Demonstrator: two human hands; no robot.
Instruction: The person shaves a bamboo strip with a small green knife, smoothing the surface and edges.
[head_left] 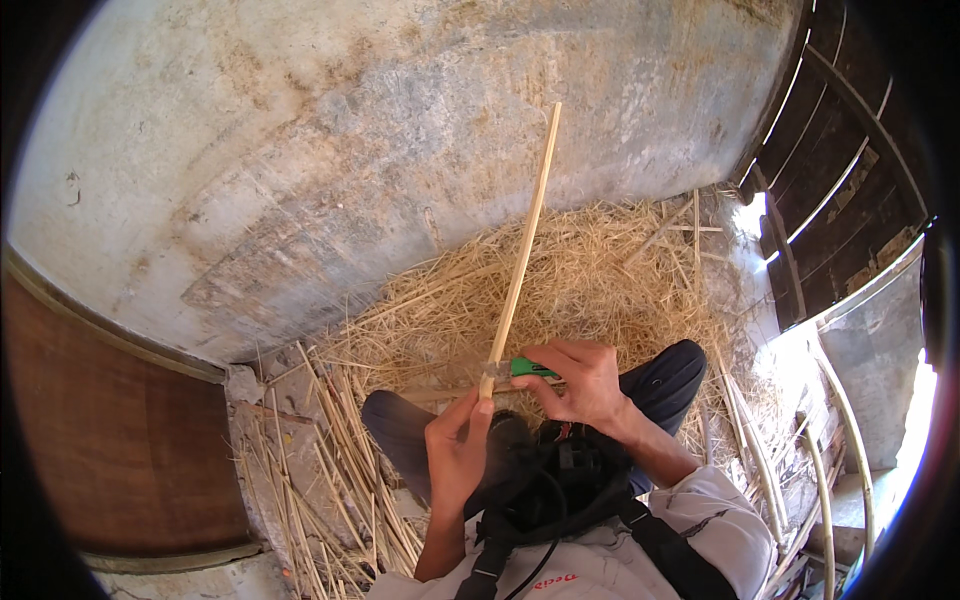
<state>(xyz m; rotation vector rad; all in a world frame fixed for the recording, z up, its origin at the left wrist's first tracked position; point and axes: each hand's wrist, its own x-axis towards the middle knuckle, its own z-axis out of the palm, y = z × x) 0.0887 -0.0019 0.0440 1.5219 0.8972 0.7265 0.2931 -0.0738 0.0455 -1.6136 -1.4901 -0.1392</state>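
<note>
My left hand [458, 440] grips the near end of a long, pale bamboo strip [527, 245], which slants up and away toward the wall. In my right hand [582, 382] is a green-handled utility knife [530, 368], its fingers closed round the handle. The knife's blade lies across the strip just beyond my left fingertips, and looks to be touching it. Both hands are close together above my crossed legs [665, 385].
A heap of straw-like shavings [590, 260] covers the floor before me, up to a stained wall [400, 150]. Thin strips [340, 480] lie in a pile at left, by a brown panel [120, 420]. Long poles [825, 490] lean at right, below a dark slatted door [850, 170].
</note>
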